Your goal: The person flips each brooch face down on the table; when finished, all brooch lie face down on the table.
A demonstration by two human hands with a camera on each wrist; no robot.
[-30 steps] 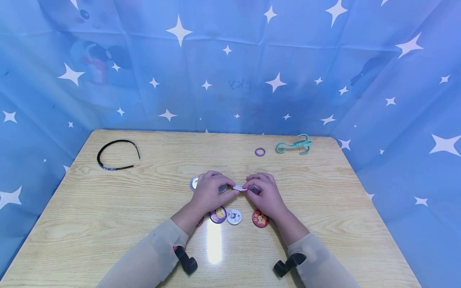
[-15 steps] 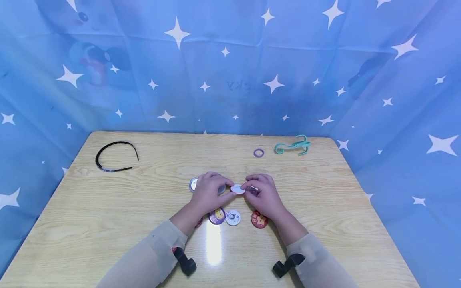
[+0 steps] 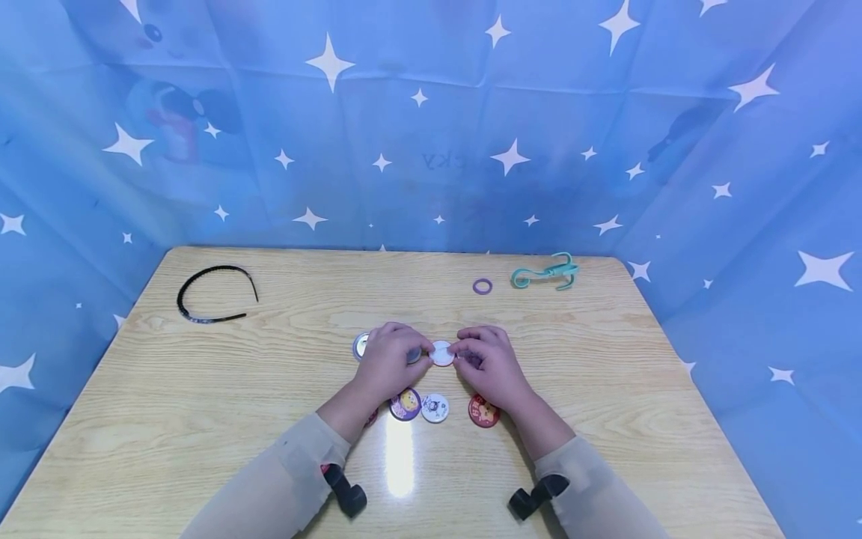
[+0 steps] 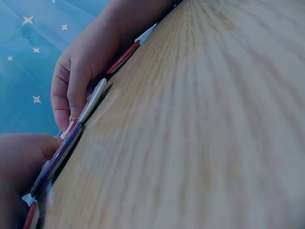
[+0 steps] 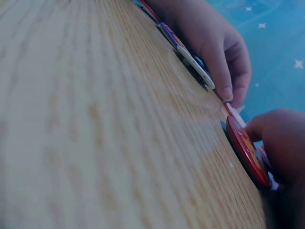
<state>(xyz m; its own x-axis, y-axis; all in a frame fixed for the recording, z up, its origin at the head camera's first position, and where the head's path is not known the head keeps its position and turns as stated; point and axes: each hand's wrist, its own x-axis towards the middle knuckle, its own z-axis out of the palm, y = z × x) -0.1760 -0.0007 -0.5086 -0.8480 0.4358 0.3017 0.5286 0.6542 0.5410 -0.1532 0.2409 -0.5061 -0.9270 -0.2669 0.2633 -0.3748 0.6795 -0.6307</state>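
Pale badge (image 3: 442, 353) tips round to show its face

The pale badge sits at the middle of the head view, just below centre. A second ago it was a thin sliver seen nearly edge-on; now its pale face shows almost as a full circle. Whether it touches the tabletop (image 3: 269, 449) is hard to tell. The left hand (image 3: 393, 361) pinches its left edge between thumb and forefinger, and the right hand (image 3: 490, 365) pinches the right edge likewise; both stay in nearly the same place as before.

Below the hands, a purple badge (image 3: 405, 404) and a white cartoon badge (image 3: 435, 408) lie side by side, with a red badge (image 3: 484, 411) to their right. A silver-rimmed badge (image 3: 360, 345) peeks out left of the left hand. Farther out, a black headband (image 3: 180, 299) lies at left, a purple ring (image 3: 474, 286) and a teal clip (image 3: 556, 272) at upper right of the table, all unmoved. A starry blue curtain (image 3: 431, 187) hangs behind.
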